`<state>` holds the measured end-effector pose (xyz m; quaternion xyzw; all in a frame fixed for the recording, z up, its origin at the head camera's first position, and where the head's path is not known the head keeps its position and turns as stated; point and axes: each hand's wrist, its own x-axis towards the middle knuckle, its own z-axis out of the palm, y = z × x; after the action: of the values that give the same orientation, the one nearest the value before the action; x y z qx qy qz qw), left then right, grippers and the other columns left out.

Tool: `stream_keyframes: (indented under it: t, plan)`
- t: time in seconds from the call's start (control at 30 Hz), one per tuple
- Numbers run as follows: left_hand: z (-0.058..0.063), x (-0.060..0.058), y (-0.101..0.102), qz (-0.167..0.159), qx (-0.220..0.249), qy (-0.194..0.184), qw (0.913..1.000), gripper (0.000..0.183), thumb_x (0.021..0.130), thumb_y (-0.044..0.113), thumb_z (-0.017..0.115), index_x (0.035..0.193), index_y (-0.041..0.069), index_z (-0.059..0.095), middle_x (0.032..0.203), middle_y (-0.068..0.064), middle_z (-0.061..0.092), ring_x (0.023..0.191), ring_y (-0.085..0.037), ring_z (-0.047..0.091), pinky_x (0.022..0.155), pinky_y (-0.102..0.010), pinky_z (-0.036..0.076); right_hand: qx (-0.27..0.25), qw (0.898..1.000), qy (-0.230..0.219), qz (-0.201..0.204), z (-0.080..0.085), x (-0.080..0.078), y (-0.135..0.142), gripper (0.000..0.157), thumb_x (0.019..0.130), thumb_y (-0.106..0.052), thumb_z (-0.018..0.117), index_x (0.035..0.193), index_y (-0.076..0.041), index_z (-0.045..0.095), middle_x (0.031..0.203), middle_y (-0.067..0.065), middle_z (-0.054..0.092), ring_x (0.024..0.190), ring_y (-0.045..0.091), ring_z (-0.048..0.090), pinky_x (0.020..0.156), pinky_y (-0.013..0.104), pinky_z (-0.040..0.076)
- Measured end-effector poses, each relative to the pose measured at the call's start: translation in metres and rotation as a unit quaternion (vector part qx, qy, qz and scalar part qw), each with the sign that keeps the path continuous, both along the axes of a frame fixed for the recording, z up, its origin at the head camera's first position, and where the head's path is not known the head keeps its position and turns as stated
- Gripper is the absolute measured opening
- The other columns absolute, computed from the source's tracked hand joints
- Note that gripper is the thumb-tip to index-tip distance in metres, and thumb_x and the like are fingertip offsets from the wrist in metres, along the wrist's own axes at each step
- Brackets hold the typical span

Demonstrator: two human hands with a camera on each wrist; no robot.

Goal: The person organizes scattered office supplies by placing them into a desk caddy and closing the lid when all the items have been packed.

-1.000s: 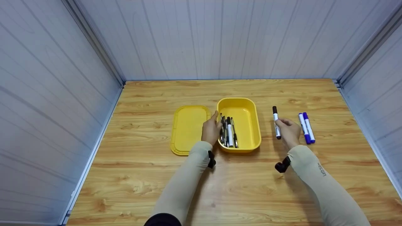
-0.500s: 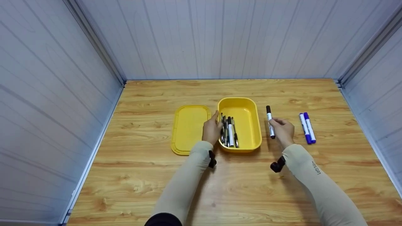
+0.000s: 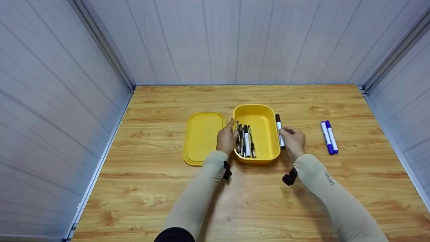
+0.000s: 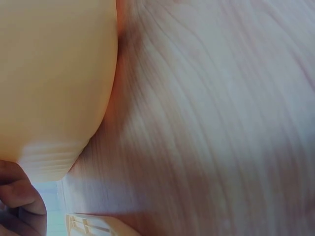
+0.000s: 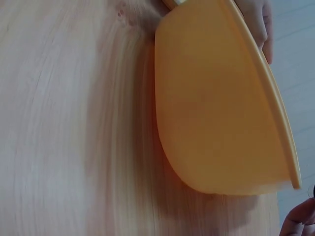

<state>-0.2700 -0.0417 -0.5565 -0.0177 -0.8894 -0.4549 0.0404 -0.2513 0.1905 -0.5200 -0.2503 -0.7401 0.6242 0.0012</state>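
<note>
My right hand (image 3: 294,140) pinches a white marker with black ends (image 3: 280,131) just outside the right rim of a yellow box (image 3: 273,141); in the head view the marker overlaps that rim. My left hand (image 3: 227,137) holds the box's left rim, with the hand partly covering the edge. Several pens and another black-capped marker (image 3: 247,144) lie along the left side inside the box. In the left wrist view, curled fingers (image 4: 22,199) are against the box wall. The right wrist view shows the box's outer wall (image 5: 216,98) and the right fingertips at the corner.
A yellow lid (image 3: 201,139) lies flat on the wooden table (image 3: 151,195) to the left of the box, partly under the left hand. Two white markers with blue ends (image 3: 329,137) lie side by side at the right. Pale panel walls (image 3: 218,43) enclose the table.
My right hand has carried the black-ended marker leftward, from between the box and the blue-ended markers to the box's right rim. The left hand stays at the box's left rim.
</note>
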Motion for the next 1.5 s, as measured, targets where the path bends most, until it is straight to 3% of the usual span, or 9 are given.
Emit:
stream_keyframes:
  t: [0.3,0.57,0.7,0.9,1.17,1.33,1.5]
  plan:
    - [0.003,-0.004,0.001,-0.001,0.000,0.002,1.0000,0.057,0.096,0.012,0.055,0.151,0.010,0.041,0.059,0.004,0.038,0.052,-0.010,0.035,0.057,-0.025,0.038,0.051,0.998,0.031,-0.001,0.003,-0.005,-0.013,0.031,0.085,-0.014,0.069,0.114,-0.002,0.069,0.100,0.004,0.063,0.089,0.012,0.057,0.075,0.018,0.048]
    - [0.004,-0.005,0.000,0.006,-0.014,0.009,0.9998,0.055,0.096,0.013,0.056,0.149,0.011,0.043,0.072,-0.012,0.060,0.060,-0.014,0.045,0.064,-0.029,0.045,0.106,0.990,0.087,0.017,-0.001,-0.006,-0.022,0.029,0.083,-0.010,0.072,0.111,-0.001,0.070,0.099,0.008,0.066,0.085,0.012,0.058,0.071,0.015,0.048]
    - [0.006,-0.004,-0.001,0.007,-0.021,0.005,0.9998,0.055,0.096,0.013,0.055,0.150,0.011,0.042,0.062,-0.003,0.049,0.057,-0.013,0.041,0.062,-0.028,0.043,0.110,0.988,0.103,0.026,0.000,-0.005,-0.031,0.028,0.082,-0.009,0.073,0.109,-0.001,0.071,0.099,0.009,0.067,0.082,0.012,0.058,0.068,0.014,0.048]
    - [0.007,-0.003,0.000,0.008,-0.009,0.019,0.9997,0.055,0.096,0.012,0.054,0.149,0.010,0.043,0.061,0.005,0.040,0.055,-0.011,0.039,0.057,-0.026,0.039,0.128,0.982,0.133,0.036,-0.002,-0.006,-0.041,0.026,0.081,-0.010,0.074,0.106,-0.002,0.072,0.096,0.010,0.068,0.079,0.013,0.057,0.066,0.014,0.047]
    - [-0.002,0.003,0.001,0.003,-0.012,0.012,0.9999,0.055,0.095,0.011,0.056,0.149,0.009,0.043,0.058,0.006,0.035,0.053,-0.010,0.035,0.057,-0.025,0.038,0.138,0.982,0.120,0.047,-0.012,-0.003,-0.053,0.024,0.081,-0.010,0.075,0.103,-0.002,0.072,0.093,0.009,0.067,0.078,0.014,0.057,0.066,0.016,0.046]
    - [-0.001,0.002,0.000,0.010,-0.006,0.017,0.9998,0.055,0.094,0.010,0.056,0.148,0.008,0.044,0.059,0.004,0.038,0.056,-0.012,0.039,0.059,-0.028,0.042,0.127,0.983,0.119,0.066,-0.016,-0.006,-0.064,0.024,0.081,-0.010,0.075,0.103,-0.001,0.072,0.094,0.010,0.068,0.080,0.016,0.059,0.066,0.018,0.048]
    - [0.002,0.001,0.000,0.009,-0.009,0.016,0.9998,0.055,0.095,0.011,0.057,0.148,0.008,0.044,0.061,0.003,0.043,0.058,-0.013,0.043,0.065,-0.029,0.046,0.160,0.977,0.107,0.087,-0.023,-0.009,-0.069,0.024,0.080,-0.010,0.074,0.101,0.001,0.073,0.091,0.011,0.070,0.082,0.019,0.062,0.070,0.023,0.049]
